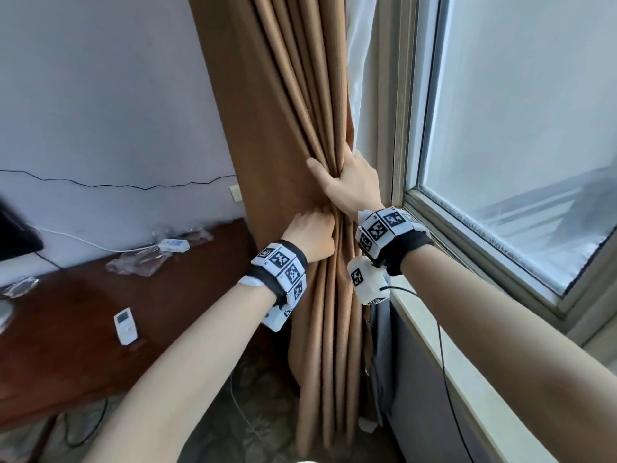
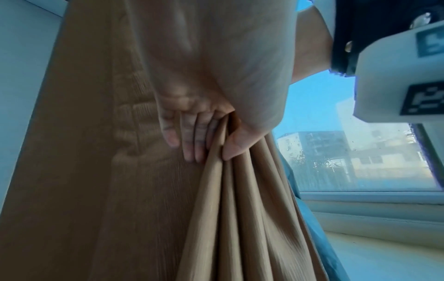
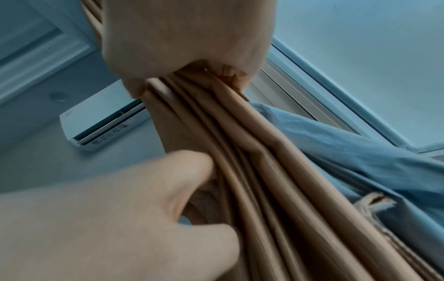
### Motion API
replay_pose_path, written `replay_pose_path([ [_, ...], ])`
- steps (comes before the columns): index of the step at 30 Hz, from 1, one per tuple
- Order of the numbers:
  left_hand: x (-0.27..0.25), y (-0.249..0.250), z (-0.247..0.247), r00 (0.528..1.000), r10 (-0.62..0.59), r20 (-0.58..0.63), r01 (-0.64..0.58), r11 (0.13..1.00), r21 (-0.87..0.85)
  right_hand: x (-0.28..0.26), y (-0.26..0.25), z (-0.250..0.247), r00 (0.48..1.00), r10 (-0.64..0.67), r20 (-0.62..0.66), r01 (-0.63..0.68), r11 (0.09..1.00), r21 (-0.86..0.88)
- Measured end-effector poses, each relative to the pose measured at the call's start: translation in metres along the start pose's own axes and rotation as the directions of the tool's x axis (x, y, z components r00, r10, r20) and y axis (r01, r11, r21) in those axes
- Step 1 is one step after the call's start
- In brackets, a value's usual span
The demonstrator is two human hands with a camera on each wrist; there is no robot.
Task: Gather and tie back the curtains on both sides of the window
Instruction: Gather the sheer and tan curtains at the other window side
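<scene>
Brown curtain point(image 1: 293, 128) bunched in both grips, right hand point(image 1: 350, 185) just above left hand point(image 1: 310, 235).

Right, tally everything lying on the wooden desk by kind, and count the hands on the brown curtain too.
White remote control: 1
White power adapter: 1
Crumpled clear plastic wrappers: 2
Hands gripping the brown curtain, left hand and right hand: 2
Total: 6

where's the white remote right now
In the head view the white remote lies low on the left, on the dark wooden desk, left of the brown curtain and below the left hand.
</scene>
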State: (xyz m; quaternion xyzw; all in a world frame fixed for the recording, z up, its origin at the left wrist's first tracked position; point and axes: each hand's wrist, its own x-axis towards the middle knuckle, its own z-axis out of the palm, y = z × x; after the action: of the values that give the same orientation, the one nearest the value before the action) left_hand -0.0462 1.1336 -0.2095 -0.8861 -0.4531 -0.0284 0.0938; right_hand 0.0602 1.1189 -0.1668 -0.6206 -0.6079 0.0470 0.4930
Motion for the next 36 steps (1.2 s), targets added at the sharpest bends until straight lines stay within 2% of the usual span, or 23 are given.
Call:
replay_pose_path([
  [2, 0.000, 0.000, 0.001, 0.999, 0.035, -0.003, -0.035, 0.999, -0.016, 0.001, -0.001, -0.003, 0.999, 0.000, 0.034, 0.000, 1.000, 0.002],
  [4, 0.002, -0.001, -0.002, 0.998, 0.055, -0.015, -0.056, 0.997, -0.058, 0.003, 0.002, -0.006, 0.999, -0.016, 0.046, 0.019, 0.998, -0.066],
  [7, 0.006, -0.019, -0.001, 0.998, 0.064, 0.006, -0.060, 0.963, -0.262, 0.006, 0.011, -0.007, 0.999, -0.032, -0.003, 0.032, 0.993, -0.116],
  [9, 0.011, -0.042, 0.005, 0.999, 0.012, 0.031, 0.001, 0.925, -0.380, 0.007, 0.016, -0.007, 0.999, -0.045, -0.023, 0.042, 0.991, -0.125],
  [11, 0.021, -0.070, 0.014, 0.991, -0.126, 0.055, 0.137, 0.899, -0.417, 0.008, 0.019, -0.007, 0.999, -0.044, -0.017, 0.042, 0.991, -0.129],
  [13, 0.034, -0.103, 0.024, 0.945, -0.320, 0.062, 0.308, 0.816, -0.488, 0.011, 0.024, -0.007, 0.999, -0.040, -0.021, 0.037, 0.991, -0.131],
  [14, 0.040, -0.120, 0.031, 0.908, -0.411, 0.081, 0.390, 0.758, -0.522, 0.011, 0.026, -0.007, 0.999, -0.042, -0.028, 0.038, 0.991, -0.127],
  [16, 0.055, -0.153, 0.048, 0.838, -0.537, 0.103, 0.485, 0.644, -0.592, 0.012, 0.030, -0.006, 0.998, -0.047, -0.048, 0.041, 0.994, -0.103],
  [20, 0.083, -0.195, 0.067, 0.711, -0.685, 0.157, 0.546, 0.399, -0.736, 0.011, 0.035, -0.002, 0.996, -0.038, -0.082, 0.034, 0.998, -0.054],
  [22, 0.095, -0.205, 0.070, 0.678, -0.700, 0.227, 0.541, 0.265, -0.798, 0.011, 0.036, 0.001, 0.994, -0.037, -0.105, 0.035, 0.999, -0.024],
  [24, 0.108, -0.211, 0.070, 0.682, -0.682, 0.265, 0.515, 0.190, -0.836, 0.013, 0.038, 0.004, 0.991, -0.036, -0.128, 0.034, 0.999, -0.016],
  [26, 0.119, -0.216, 0.069, 0.706, -0.645, 0.293, 0.494, 0.153, -0.856, 0.016, 0.040, 0.007, 0.989, -0.029, -0.146, 0.027, 1.000, -0.016],
  [29, 0.134, -0.225, 0.071, 0.774, -0.549, 0.316, 0.448, 0.121, -0.886, 0.016, 0.042, 0.008, 0.987, -0.014, -0.162, 0.013, 1.000, -0.008],
  [32, 0.142, -0.229, 0.071, 0.829, -0.485, 0.279, 0.363, 0.087, -0.928, 0.016, 0.043, 0.011, 0.983, -0.004, -0.182, 0.005, 1.000, 0.001],
  [36, 0.144, -0.220, 0.072, 0.807, -0.553, 0.209, 0.310, 0.096, -0.946, 0.015, 0.039, 0.014, 0.982, 0.003, -0.187, 0.000, 1.000, 0.016],
])
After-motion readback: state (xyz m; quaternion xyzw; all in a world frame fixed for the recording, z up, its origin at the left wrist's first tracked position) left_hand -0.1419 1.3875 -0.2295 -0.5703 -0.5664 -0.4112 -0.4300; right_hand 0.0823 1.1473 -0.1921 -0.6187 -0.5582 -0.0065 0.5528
